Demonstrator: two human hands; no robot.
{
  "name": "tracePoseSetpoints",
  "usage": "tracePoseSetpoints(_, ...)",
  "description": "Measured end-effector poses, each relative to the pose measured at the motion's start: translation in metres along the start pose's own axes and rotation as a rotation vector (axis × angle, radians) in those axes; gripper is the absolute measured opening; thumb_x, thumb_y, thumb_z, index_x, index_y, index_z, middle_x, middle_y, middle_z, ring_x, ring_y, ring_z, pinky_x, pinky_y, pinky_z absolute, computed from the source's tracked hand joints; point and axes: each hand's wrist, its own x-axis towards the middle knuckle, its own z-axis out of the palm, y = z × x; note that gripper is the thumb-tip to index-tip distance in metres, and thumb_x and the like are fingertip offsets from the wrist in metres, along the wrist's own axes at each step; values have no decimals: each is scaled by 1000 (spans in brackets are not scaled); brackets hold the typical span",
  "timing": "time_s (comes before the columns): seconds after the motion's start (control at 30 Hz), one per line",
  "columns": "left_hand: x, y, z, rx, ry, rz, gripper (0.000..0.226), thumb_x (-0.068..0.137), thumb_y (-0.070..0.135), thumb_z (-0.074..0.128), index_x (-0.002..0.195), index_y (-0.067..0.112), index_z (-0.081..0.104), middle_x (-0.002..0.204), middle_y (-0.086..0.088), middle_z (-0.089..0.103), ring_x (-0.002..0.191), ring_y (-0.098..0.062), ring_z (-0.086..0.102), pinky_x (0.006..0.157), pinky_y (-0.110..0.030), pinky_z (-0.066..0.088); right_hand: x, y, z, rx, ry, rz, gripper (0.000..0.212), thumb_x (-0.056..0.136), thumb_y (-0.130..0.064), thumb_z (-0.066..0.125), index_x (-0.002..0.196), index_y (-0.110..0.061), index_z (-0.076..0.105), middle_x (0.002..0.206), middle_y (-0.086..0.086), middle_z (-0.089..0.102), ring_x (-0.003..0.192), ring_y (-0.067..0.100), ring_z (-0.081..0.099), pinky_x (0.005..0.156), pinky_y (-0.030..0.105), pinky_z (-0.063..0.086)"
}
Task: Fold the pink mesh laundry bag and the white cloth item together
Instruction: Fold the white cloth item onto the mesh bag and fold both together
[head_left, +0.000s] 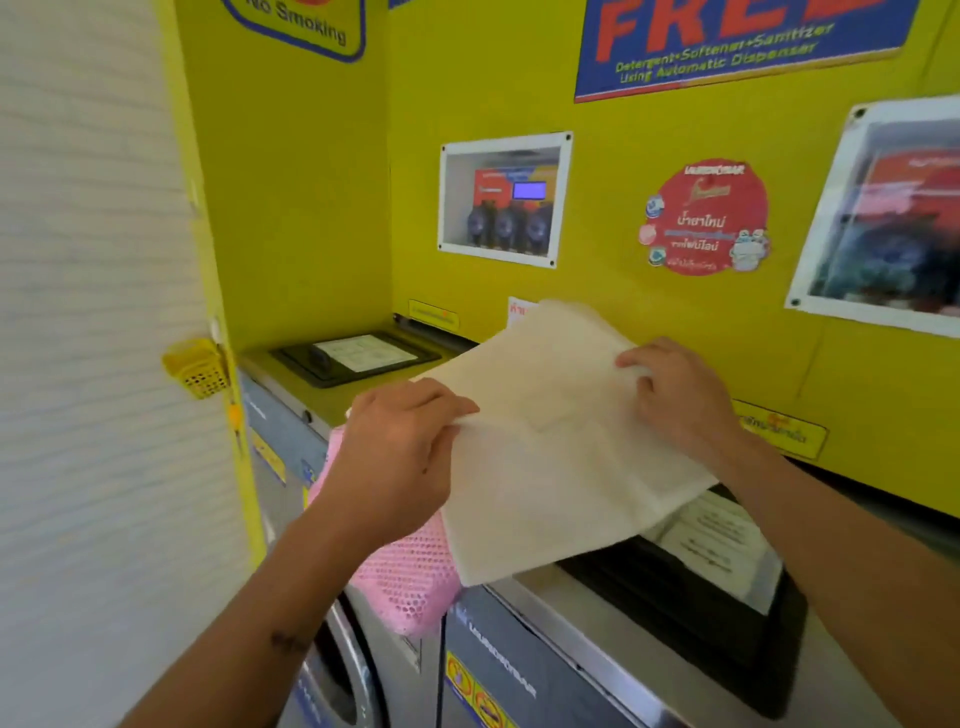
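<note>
**Squaring the cloth over the bag**

Yellow laundromat wall behind, washers (524, 649) below. I see my left hand (400, 457) pinching the white cloth (550, 467) at its near-left edge, my right hand (675, 395) gripping the far-right edge. The cloth hangs above the washer tops, the pink bag (410, 577) under it. I'd align edges, keep both layers taut, then fold. Most of the bag is hidden; whether my left hand also holds it, I can't tell.

The white cloth item (550, 457) is soft, matt woven fabric, faintly creased. The pink mesh laundry bag (410, 582) is open-holed netting. The washing machines (519, 654) have brushed, dull-shining metal fronts. The wall panel (322, 208) is smooth, glossy yellow; the small basket (197, 370) is perforated yellow plastic.
</note>
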Motion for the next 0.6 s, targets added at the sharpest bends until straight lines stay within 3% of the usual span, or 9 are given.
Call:
tracePoseSetpoints(0.07,-1,-34,6,3,7,-35,27,90,15,52,109,21,71,105,3,70,97,-25,63,82,-48,48,25,-24,25,-29,-65,-15,40,87,-6,54,121,-26,64,130,5,56,120,30,53,91,38,46)
tracePoseSetpoints(0.2,-19,-86,29,46,-82,-136,29,88,19,50,110,21,71,101,3,70,93,-24,64,79,-45,49,44,-62,73,-157,-563,12,53,85,-27,60,135,-38,47,146,7,38,131,32,41,103,43,42)
tracePoseSetpoints(0.3,-39,-115,50,75,-239,-180,33,86,23,50,112,23,69,103,3,68,93,-26,64,77,-47,51,23,-89,96,-15,-751,-48,44,90,-31,61,133,-35,51,141,0,47,122,22,51,98,37,44)
tracePoseSetpoints(0.47,-57,-142,57,-71,-223,-232,38,83,19,52,118,24,66,113,4,64,101,-23,61,83,-47,52,-12,-107,110,38,-807,-148,40,95,-37,53,135,-33,50,135,-4,49,122,19,49,103,36,40)
tracePoseSetpoints(0.6,-68,-137,49,-202,-327,-210,74,71,16,52,141,35,40,138,3,44,125,-20,45,102,-49,42,-10,-109,104,60,-836,-70,27,95,-35,53,122,-31,52,124,-7,55,107,13,52,90,33,44)
